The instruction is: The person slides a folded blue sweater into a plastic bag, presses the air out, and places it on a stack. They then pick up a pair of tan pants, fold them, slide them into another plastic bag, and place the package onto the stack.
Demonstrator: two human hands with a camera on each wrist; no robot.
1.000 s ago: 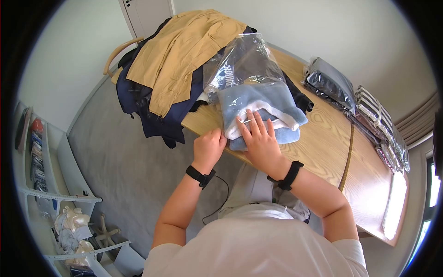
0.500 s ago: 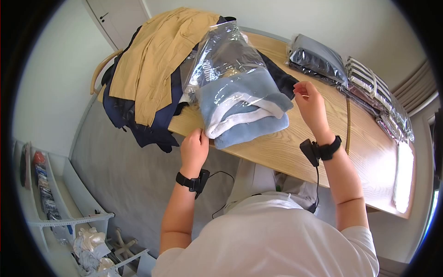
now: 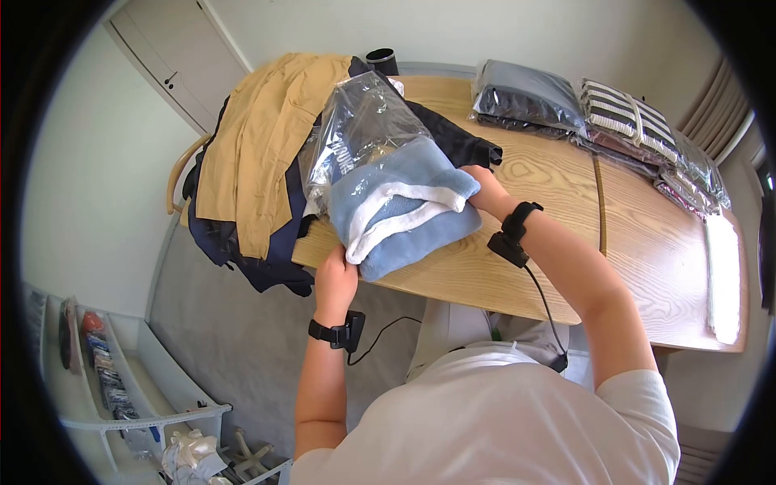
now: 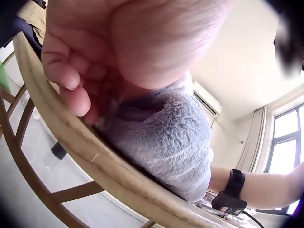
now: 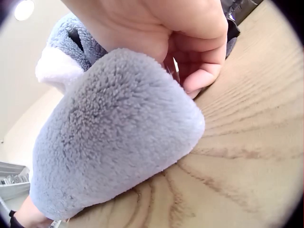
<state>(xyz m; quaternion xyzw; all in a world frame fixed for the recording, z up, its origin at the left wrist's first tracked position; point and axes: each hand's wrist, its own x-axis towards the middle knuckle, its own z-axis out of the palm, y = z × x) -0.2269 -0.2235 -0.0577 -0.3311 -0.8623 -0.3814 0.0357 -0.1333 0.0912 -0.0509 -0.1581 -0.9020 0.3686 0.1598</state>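
Observation:
A folded light-blue fleece (image 3: 420,242) with white trim lies on the table, its upper part inside a clear plastic bag (image 3: 368,113). At its lower left corner, by the table's edge, my left hand (image 3: 335,283) pinches the bag's edge; in the left wrist view the fingers of this hand (image 4: 118,52) are curled beside the fleece (image 4: 175,137). My right hand (image 3: 487,191) grips the right side of the bag. Its curled fingertips show past the fleece (image 5: 118,128) in the right wrist view, with a bit of clear plastic at the hand (image 5: 175,33).
Tan trousers (image 3: 259,153) and dark clothes (image 3: 275,271) hang over the table's left end. A black sleeve (image 3: 461,141) lies behind the fleece. Bagged clothes (image 3: 525,93), striped ones (image 3: 630,117) among them, line the back right. A black bin (image 3: 381,61) stands behind the table.
My right hand has left the top of the fleece, swung out to the right and come back to grip the bag's right side. The left hand has stayed at the lower left corner.

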